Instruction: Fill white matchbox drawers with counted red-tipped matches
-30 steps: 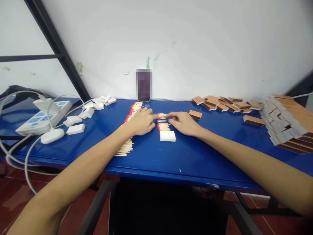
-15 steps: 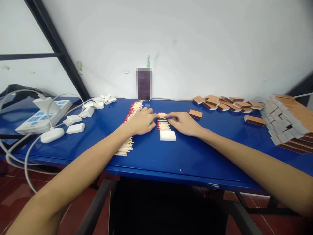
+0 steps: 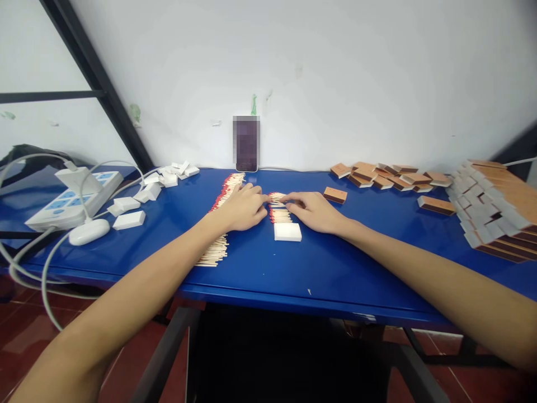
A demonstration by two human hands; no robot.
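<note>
On the blue counter (image 3: 251, 274) lies a small white cardboard tray (image 3: 287, 232). Just behind the tray sits a small bunch of red-tipped wooden matches (image 3: 280, 215), with a hand on either side of it: the left hand (image 3: 242, 208) behind and left of the tray, the right hand (image 3: 312, 211) behind and right. Each grip is loose and half-curled, fingertips touching the bunch, enclosing nothing. Left of the tray runs a long row of red-tipped matches (image 3: 215, 254); farther right of it lies a tan matchbox sleeve (image 3: 335, 195).

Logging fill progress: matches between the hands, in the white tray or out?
Out. The matches lie on the table between the left hand and right hand, behind the white tray.
</note>
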